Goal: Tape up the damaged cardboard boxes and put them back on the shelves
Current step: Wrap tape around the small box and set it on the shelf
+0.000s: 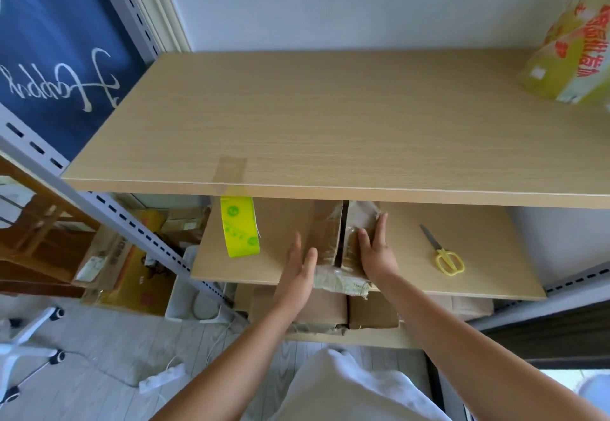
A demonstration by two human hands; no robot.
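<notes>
Head view: we press our left hand and right hand, fingers straight, flat against the two sides of a taped cardboard box on the middle shelf. Yellow-green tape roll hangs left; yellow-handled scissors lie right.

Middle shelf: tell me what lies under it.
Under the middle shelf, taped cardboard boxes sit on the lower shelf. Their rear parts and anything behind them are covered.
</notes>
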